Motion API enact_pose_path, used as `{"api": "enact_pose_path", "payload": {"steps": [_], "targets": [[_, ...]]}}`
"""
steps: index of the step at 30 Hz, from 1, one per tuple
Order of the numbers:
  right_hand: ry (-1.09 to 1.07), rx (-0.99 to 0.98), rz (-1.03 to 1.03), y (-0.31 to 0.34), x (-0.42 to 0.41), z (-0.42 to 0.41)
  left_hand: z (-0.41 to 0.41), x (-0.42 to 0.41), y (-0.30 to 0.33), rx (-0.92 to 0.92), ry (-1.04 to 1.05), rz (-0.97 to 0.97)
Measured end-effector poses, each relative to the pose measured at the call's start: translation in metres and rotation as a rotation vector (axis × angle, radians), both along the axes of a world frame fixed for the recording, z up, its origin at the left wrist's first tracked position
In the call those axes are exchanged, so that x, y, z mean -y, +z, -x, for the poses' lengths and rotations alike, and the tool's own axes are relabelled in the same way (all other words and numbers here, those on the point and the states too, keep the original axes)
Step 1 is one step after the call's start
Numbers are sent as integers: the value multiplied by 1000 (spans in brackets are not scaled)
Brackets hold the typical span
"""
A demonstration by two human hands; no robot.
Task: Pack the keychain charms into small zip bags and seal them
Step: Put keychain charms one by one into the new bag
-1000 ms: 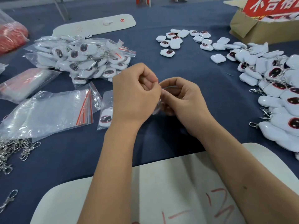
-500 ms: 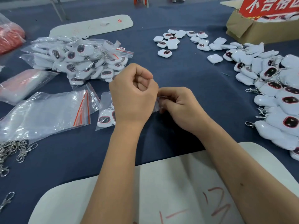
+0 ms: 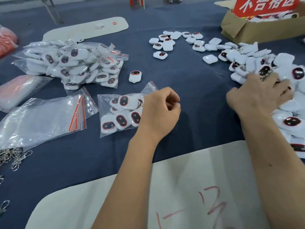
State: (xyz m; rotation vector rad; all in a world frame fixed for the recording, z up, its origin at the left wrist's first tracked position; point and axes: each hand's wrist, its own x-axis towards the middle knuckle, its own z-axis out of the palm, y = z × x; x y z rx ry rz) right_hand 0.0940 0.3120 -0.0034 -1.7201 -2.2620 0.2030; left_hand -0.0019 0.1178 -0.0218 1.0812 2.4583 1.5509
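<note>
Head view: left hand [image 3: 160, 111] hovers mid-tabletop [image 3: 189, 83], fingers loosely curled, holding nothing, its back just over the right edge of a filled zip bag [image 3: 121, 113] lying flat w/ several charms inside. Right hand [image 3: 260, 95] is stretched out to the right, palm down, fingers spread & reaching into the loose charm pile [image 3: 267, 66]; whether it grips a charm can't be told, fingertips are partly buried. Hands well apart. One loose charm [image 3: 135, 76] sits beyond the bag; empty bags [image 3: 41, 118] lie left of it, packed bags [image 3: 74, 63] further back-left.

Vs 0.5 s ago: hands were together at centre, both pinching the bag's top; now the bag is released on the tabletop & the right hand has swung to the pile.
</note>
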Motion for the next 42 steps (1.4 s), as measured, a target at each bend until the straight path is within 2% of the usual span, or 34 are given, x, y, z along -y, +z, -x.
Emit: {"api": "enact_pose_path", "payload": {"steps": [2,6,8,10,12,14,19,21,24,25,27,29,32,34,39,42], "targets": [[48,43,-26,-1,3,4,2,1,-2,18,12,11],[247,-71,-41,-7,14,12,5,3,-1,30,52,15],[343,-203,-85,-10,15,15,7,5,-1,46,78,25],[459,-424,-97,-11,21,19,11,8,-1,74,129,28],[573,-695,78,-11,36,27,16,12,-1,96,199,16],[641,-903,381,-11,56,36,21,15,1,127,248,-16],[789,-1097,868,-18,81,47,25,21,7,316,214,-161],[788,-1112,888,-19,82,46,26,21,6,377,198,-188],[867,-980,493,-23,81,47,25,18,6,483,200,-274],[891,-965,408,-23,81,47,24,17,7,514,189,-301],[949,-991,367,-21,83,48,21,15,7,566,181,-366],[1016,-1003,417,-21,85,48,20,14,7,599,229,-450],[1021,-1091,635,-20,85,46,22,18,10,649,283,-544],[988,-1133,716,-19,83,45,22,20,13,687,273,-553],[919,-1120,739,-19,79,43,23,22,16,744,227,-539],[874,-1166,849,-18,79,44,25,23,15,732,214,-496]]}}
